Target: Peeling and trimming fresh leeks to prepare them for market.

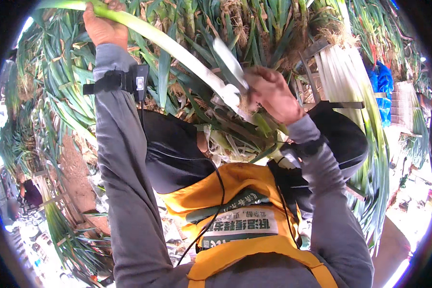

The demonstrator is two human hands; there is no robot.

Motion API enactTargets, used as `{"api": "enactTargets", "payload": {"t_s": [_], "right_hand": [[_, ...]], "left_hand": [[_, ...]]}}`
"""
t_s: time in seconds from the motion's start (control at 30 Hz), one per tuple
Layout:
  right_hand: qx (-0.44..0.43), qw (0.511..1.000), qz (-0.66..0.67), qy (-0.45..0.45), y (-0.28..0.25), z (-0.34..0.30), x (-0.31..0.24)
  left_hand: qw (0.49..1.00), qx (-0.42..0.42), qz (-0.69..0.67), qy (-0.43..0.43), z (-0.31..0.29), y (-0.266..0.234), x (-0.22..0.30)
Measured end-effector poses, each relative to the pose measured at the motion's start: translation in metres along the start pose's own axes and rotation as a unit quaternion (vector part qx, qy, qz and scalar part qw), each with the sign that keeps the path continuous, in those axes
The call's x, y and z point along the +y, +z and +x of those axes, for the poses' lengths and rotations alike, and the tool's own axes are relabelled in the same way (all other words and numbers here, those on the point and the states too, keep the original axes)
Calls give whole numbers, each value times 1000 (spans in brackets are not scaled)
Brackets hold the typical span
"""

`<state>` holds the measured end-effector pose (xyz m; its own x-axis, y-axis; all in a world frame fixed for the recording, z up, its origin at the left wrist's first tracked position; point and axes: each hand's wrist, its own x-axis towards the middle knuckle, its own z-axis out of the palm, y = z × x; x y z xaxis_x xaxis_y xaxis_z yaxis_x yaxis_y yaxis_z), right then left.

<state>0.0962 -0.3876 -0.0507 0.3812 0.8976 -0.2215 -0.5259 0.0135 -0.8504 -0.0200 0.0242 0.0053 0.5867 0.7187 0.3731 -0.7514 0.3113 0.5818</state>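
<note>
A long leek stretches diagonally from the upper left down to the middle. My left hand is closed round its green upper part. Near the white root end, my right hand grips a knife by the handle, which the fingers hide. The blade points up and to the left, close above the root end; whether it touches is hard to tell. Motion smears this hand a little. Below the root end lie peeled leek leaves, between my knees.
Unpeeled leeks with dirty roots are heaped ahead, and more leeks lie at the left. On my right, white peeled leeks stand stacked in a rack with a crossbar. Blue plastic hangs beyond it.
</note>
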Motion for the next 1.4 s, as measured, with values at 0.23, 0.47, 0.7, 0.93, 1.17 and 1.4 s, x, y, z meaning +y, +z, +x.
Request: {"api": "enactTargets", "payload": {"t_s": [0.23, 0.47, 0.7, 0.93, 1.17, 1.4], "right_hand": [[-140, 764, -619, 117, -97, -83, 82], [98, 644, -746, -137, -1, -1, 50], [75, 697, -655, -281, -15, 24, 69], [-98, 870, -476, -80, 24, 10, -18], [-69, 786, -601, -129, -12, -4, 49], [50, 872, -464, -147, 9, 9, 15]], "left_hand": [[996, 57, 56, 30, 13, -1, -11], [964, 214, 142, 73, 6, -10, -8], [976, 214, 38, -6, 22, -39, -1], [998, -24, -47, -32, 4, -24, -11], [992, -7, -103, -76, 4, -26, -16], [996, -41, -58, -52, 6, -9, -8]]}}
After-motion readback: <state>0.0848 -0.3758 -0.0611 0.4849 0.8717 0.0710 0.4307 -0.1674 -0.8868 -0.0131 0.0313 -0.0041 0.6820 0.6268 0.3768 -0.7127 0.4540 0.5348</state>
